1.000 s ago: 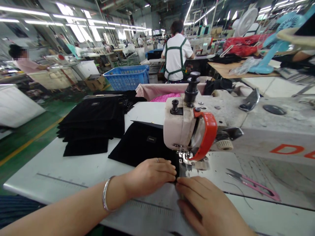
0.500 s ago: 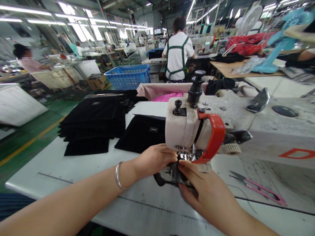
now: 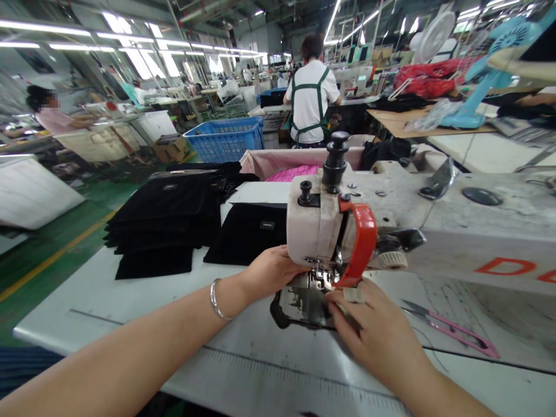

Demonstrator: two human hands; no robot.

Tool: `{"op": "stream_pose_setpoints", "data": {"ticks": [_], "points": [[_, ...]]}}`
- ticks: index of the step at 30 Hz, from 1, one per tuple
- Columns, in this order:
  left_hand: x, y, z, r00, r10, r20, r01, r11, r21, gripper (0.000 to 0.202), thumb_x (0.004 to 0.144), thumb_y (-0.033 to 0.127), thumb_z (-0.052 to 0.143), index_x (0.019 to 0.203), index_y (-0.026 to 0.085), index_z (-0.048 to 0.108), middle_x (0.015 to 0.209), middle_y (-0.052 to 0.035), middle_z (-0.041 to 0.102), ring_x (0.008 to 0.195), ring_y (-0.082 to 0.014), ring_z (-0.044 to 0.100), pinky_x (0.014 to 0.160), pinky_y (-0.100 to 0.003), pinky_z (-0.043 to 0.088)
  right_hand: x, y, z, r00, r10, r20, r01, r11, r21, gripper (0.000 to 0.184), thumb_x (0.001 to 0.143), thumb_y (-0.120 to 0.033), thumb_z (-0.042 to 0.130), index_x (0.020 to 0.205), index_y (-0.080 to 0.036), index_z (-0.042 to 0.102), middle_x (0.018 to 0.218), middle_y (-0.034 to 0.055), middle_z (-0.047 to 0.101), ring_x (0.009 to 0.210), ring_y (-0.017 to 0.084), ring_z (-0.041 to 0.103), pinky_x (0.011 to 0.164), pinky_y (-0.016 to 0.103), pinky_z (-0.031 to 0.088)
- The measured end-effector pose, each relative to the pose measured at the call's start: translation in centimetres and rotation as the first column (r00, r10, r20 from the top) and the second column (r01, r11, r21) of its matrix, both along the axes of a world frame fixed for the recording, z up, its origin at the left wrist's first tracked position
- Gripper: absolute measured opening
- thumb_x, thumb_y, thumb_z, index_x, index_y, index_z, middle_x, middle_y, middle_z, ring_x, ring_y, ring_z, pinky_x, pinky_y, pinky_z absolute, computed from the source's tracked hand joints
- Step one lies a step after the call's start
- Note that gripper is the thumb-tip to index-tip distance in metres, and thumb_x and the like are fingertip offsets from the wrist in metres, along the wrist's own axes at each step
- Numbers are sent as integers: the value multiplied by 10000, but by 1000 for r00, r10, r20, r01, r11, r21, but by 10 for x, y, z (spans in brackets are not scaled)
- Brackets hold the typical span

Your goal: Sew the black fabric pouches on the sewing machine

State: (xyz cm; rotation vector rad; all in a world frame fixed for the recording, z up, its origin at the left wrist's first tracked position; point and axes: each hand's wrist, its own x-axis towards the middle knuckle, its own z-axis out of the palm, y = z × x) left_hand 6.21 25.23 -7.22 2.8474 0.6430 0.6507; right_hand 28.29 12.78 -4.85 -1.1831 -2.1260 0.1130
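Both my hands are at the needle area of a white sewing machine [image 3: 304, 214] with an orange guard [image 3: 365, 240]. My left hand [image 3: 269, 271], a silver bangle at its wrist, reaches in from the left. Its fingers are closed together beside the presser foot [image 3: 321, 280], and whatever lies under the tips is hidden. My right hand [image 3: 376, 318] is in front and to the right of the foot, thumb and fingers drawn together; what they grip cannot be made out. The metal plate [image 3: 299, 306] shows between them. Behind my left hand lies a black fabric piece [image 3: 243, 234] with a small label.
A stack of black fabric pieces [image 3: 167, 208] stands at the left of the table [image 3: 143, 347]. Pink-handled thread snips [image 3: 463, 335] lie right of my right hand. Beyond are a blue basket [image 3: 226, 139], a pink-lined bin [image 3: 260, 161] and a person [image 3: 310, 98] facing away.
My hands have drawn apart: the left slightly back and left, the right a little rightward. The dark strip between them is gone from sight, baring the metal plate. The view has shifted slightly.
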Motion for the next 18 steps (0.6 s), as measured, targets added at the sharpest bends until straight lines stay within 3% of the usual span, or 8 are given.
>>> {"op": "stream_pose_setpoints", "data": {"ticks": [2, 5, 7, 14, 18], "points": [[-1, 0, 0, 1000, 1, -3, -1, 1000, 4, 269, 1014, 197, 447, 1179, 188, 660, 1199, -61, 673, 1090, -162, 625, 982, -311, 506, 7, 3, 4, 989, -138, -62, 139, 990, 14, 143, 916, -207, 510, 1015, -181, 611, 958, 91, 648, 885, 238, 604, 762, 386, 503], [-2, 0, 1, 1000, 6, -14, -6, 1000, 7, 260, 1008, 213, 464, 1167, 204, 669, 1191, -53, 680, 1075, -170, 633, 964, -323, 521, 14, 13, 7, 912, -396, -105, 397, 918, -8, 178, 920, -338, 493, 870, -196, 587, 759, 59, 634, 675, 225, 593, 610, 347, 455], [-2, 0, 2, 1000, 18, -25, -18, 1000, 10, 251, 1001, 219, 477, 1146, 207, 682, 1174, -53, 688, 1059, -182, 641, 943, -333, 534, 16, 20, 7, 881, -464, -97, 464, 885, -20, 220, 920, -360, 474, 784, -214, 568, 687, 49, 626, 629, 228, 590, 572, 334, 423], [-1, -7, 19, 991, 18, -133, -14, 1000, 28, 218, 984, 196, 503, 1101, 202, 687, 1110, -36, 707, 1035, -176, 657, 940, -323, 535, 16, 26, -2, 908, -405, -107, 406, 914, -14, 176, 932, -300, 450, 839, -205, 565, 730, 59, 646, 649, 219, 593, 598, 327, 425], [-9, -2, 38, 959, -56, -278, 67, 997, 30, 303, 964, 121, 500, 1237, 197, 604, 1272, -48, 635, 1210, -187, 567, 1069, -336, 437, 17, 21, -4, 975, -214, -61, 214, 977, -22, 131, 925, -272, 490, 878, -209, 595, 889, 74, 653, 817, 224, 601, 708, 337, 462]]}}
